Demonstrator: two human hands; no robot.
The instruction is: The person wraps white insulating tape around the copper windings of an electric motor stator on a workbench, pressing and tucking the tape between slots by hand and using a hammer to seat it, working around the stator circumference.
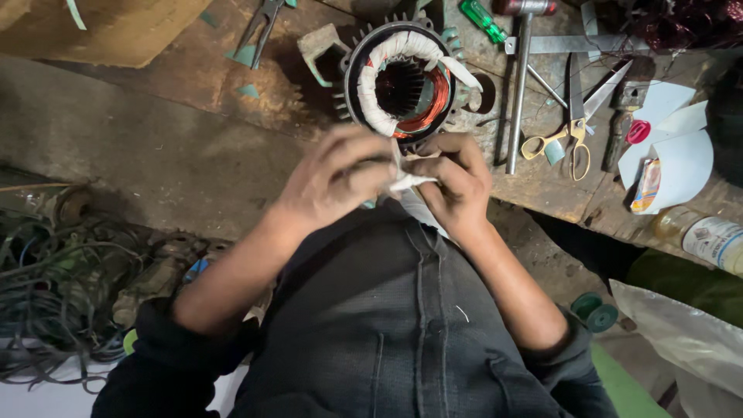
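A finned motor stator (402,81) stands on the worn workbench (193,147), its copper winding partly wrapped in white cloth tape. A strip of that white tape (409,183) runs from the winding down to my hands. My left hand (337,179) and my right hand (455,179) are both pinched on the strip just in front of the stator, close to my body. My dark jacket fills the lower middle of the view.
Yellow-handled scissors (574,128), a hammer (520,77), a green screwdriver (483,20) and pliers (261,23) lie around the stator. White paper pieces (681,147) and a bottle (708,238) sit at the right. Tangled wires (54,286) pile up at the lower left.
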